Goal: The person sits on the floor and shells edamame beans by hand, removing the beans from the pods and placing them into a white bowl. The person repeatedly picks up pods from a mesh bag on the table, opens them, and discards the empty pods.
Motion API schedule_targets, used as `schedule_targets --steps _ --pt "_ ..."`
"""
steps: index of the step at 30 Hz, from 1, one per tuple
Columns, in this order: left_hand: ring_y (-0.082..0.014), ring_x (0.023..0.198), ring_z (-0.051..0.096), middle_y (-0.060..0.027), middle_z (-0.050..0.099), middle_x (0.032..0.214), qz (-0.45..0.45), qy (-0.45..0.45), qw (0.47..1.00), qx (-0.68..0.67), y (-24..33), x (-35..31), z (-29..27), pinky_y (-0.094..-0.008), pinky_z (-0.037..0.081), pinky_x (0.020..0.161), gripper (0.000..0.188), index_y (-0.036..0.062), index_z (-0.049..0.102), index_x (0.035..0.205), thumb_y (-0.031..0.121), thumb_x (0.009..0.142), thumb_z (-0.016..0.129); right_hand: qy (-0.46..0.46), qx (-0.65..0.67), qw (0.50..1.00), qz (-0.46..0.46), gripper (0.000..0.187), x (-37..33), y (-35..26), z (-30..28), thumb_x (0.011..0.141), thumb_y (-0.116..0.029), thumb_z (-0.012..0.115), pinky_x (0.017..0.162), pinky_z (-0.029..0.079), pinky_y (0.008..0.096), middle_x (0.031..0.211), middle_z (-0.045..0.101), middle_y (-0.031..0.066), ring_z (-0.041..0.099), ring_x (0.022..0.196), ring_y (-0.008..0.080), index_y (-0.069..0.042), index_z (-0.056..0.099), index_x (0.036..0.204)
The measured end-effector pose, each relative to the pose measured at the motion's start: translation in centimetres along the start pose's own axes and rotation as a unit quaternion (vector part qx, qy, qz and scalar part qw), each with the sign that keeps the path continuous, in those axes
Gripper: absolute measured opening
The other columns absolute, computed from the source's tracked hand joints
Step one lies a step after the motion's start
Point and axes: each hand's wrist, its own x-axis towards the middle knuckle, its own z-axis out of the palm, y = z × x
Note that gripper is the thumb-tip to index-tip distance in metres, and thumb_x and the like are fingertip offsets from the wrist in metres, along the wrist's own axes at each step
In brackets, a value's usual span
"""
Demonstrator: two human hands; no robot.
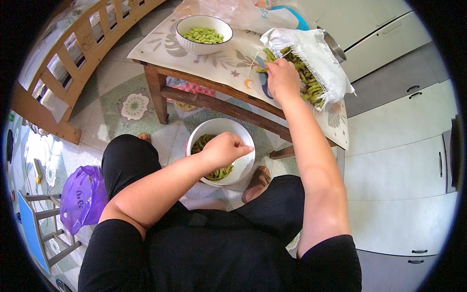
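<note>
My right hand [283, 80] reaches to the open mouth of a white woven sack [311, 53] on the table. Its fingers are pinched at a green soybean pod [261, 70], beside a heap of soybean pods [311, 86] spilling from the sack. Over a white bucket [245, 134] on the floor hovers my left hand [226, 151], its fingers closed together; what they hold, if anything, is hidden. Green pods or hulls [221, 173] lie in the bucket, partly covered by that hand. Shelled green beans [203, 35] fill the bottom of a white ribbed bowl [199, 48] with a dark rim.
The low wooden table [155, 87] has a patterned cover. Clear plastic bags [228, 12] and a metal bowl [335, 46] sit at its back. A purple bag [83, 197] hangs by a small stool [34, 228] at left. White cabinets [399, 131] line the right; a wooden railing [73, 73] stands far left.
</note>
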Motion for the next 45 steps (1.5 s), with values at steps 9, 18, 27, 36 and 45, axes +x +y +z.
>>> schedule_targets --steps 9,18,27,36,45 --pt "-0.0265 0.074 0.055 -0.0133 0.053 0.081 0.113 0.116 0.987 0.003 0.1 0.1 -1.0 -0.0329 0.043 0.069 0.026 0.0055 0.06 0.089 0.027 0.074 0.061 0.063 0.066 0.996 -0.005 0.011 0.1 -0.2 -1.8 0.074 -0.012 0.054 0.071 0.043 0.036 0.085 0.059 0.0076 0.053 0.081 0.028 -0.007 0.06 0.082" --pt "-0.009 0.084 0.049 -0.0029 0.054 0.092 0.225 0.139 0.932 -0.249 1.6 -0.2 -1.6 -0.0229 0.04 0.077 0.026 0.0017 0.052 0.108 0.011 0.084 0.052 -0.241 0.758 0.509 0.33 0.014 -10.3 -5.8 -6.6 0.083 -0.012 0.05 0.051 0.039 0.018 0.078 0.058 0.0046 0.049 0.06 0.0071 -0.002 0.054 0.093" --pt "-0.0114 0.079 0.054 -0.0044 0.057 0.084 0.134 0.023 0.912 -0.387 2.2 -1.5 -0.9 -0.0242 0.043 0.073 0.015 -0.0026 0.06 0.09 0.007 0.079 0.058 -0.263 0.699 0.605 0.277 0.012 -13.1 -5.9 -7.0 0.08 -0.009 0.056 0.051 0.04 0.0173 0.076 0.06 0.0056 0.051 0.06 0.0066 0.0 0.057 0.089" --pt "-0.0117 0.079 0.053 -0.0035 0.056 0.084 0.162 0.074 0.917 -0.357 1.8 -1.0 0.3 -0.0238 0.041 0.075 0.011 -0.0006 0.062 0.086 0.004 0.078 0.057 -0.24 0.721 0.58 0.295 0.011 -14.5 -6.1 -6.3 0.082 -0.012 0.056 0.048 0.039 0.0169 0.071 0.06 0.0049 0.05 0.055 0.0054 -0.002 0.058 0.085" --pt "-0.0095 0.072 0.05 -0.0013 0.055 0.079 0.145 0.117 0.92 -0.344 1.5 -1.0 0.5 -0.0214 0.038 0.065 0.012 0.0004 0.063 0.082 0.011 0.079 0.058 -0.249 0.786 0.466 0.322 0.014 -14.7 -6.7 -5.8 0.083 -0.018 0.055 0.048 0.039 0.0179 0.069 0.058 0.0044 0.05 0.054 0.007 -0.004 0.056 0.081"
